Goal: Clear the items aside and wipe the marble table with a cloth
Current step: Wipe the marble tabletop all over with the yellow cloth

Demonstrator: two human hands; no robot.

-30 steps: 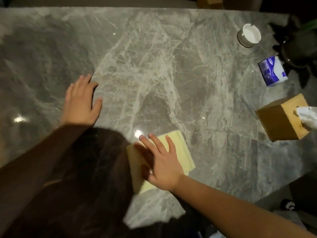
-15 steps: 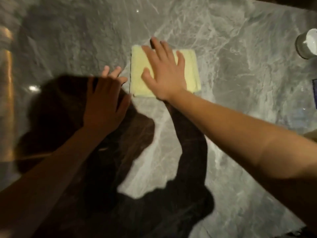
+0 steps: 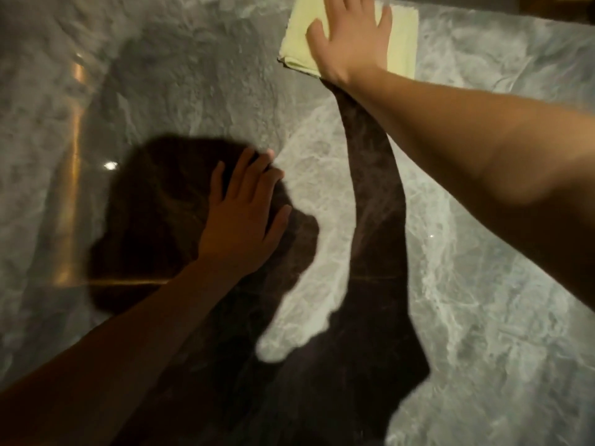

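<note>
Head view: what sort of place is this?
Probably a dimly lit room in a home. A polished marble table reflects warm lamp light, and the right hand presses a yellow cloth flat on it.

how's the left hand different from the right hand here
The right hand presses flat on the yellow cloth; the left hand lies on bare marble table with nothing under it. The right hand reaches far, near the table's far edge, arm stretched out; the left hand sits nearer. The right hand is well lit, the left hand in shadow. Both are palm down, fingers spread.
</note>
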